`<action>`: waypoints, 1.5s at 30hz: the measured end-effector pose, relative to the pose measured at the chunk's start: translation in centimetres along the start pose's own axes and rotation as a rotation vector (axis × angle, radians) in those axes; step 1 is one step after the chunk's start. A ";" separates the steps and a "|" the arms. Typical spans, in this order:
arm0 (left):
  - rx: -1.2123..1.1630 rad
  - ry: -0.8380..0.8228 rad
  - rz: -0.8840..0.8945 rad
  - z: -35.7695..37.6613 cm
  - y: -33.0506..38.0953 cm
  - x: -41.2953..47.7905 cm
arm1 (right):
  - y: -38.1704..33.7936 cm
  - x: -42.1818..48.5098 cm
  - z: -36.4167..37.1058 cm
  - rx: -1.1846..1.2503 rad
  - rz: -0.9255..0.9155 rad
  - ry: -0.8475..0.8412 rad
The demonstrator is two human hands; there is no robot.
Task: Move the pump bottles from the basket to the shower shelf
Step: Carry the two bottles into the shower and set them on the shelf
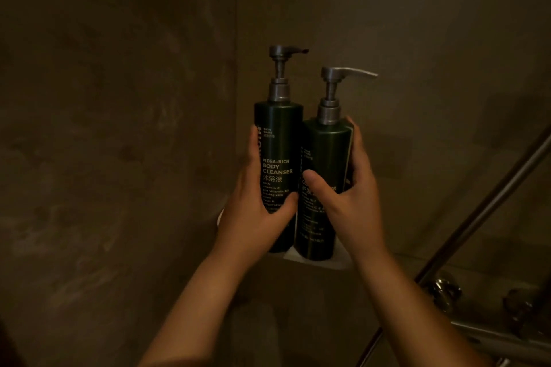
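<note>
Hands on both bottles up in the shower corner: the left hand (256, 211) wraps the dark green body cleanser bottle (278, 140) low on its label, thumb across the front, while the right hand (348, 199) clasps the second pump bottle (326, 152), thumb in front and fingers up its far side. Both stand upright, touching side by side, spouts pointing right, the second one's base on the small white shelf (337, 262); the cleanser's base is hidden behind the left wrist. A metal shower rail (489, 211) slants down on the right, with tap knobs (444, 289) below it.
</note>
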State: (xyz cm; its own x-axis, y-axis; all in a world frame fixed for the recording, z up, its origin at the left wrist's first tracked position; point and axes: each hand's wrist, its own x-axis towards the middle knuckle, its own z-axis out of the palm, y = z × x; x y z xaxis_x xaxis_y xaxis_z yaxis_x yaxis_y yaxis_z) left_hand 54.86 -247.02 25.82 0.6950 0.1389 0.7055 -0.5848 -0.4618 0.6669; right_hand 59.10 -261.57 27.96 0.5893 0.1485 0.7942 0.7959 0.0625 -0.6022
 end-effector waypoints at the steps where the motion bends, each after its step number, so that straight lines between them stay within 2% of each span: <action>1: -0.003 -0.003 0.002 0.1 -0.4 0.2 | 0.4 0.2 0.1 0.006 0.004 0.005; 19: -0.012 -0.005 -0.040 1.5 -3.4 0.2 | 3.8 0.4 0.7 0.081 0.149 -0.021; 23: 0.057 0.092 -0.024 1.6 -3.3 -0.5 | 3.4 -1.0 0.5 -0.053 0.173 -0.002; 28: 0.336 0.332 0.128 1.9 -3.9 -2.8 | 3.6 -5.8 0.4 -0.373 0.162 0.078; 32: 0.491 0.322 0.194 2.2 -4.2 -3.4 | 3.7 -6.6 0.5 -0.462 0.161 0.070; 45: 0.494 0.339 0.079 1.8 -5.5 -2.8 | 3.9 -4.2 2.0 -0.550 0.227 -0.085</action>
State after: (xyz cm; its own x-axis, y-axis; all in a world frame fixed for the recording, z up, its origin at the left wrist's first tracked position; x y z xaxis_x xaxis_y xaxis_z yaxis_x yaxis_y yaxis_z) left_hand 56.83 -246.45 19.77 0.4380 0.3216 0.8395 -0.3092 -0.8229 0.4767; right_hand 59.48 -260.02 22.08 0.7580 0.1784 0.6274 0.6198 -0.4967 -0.6076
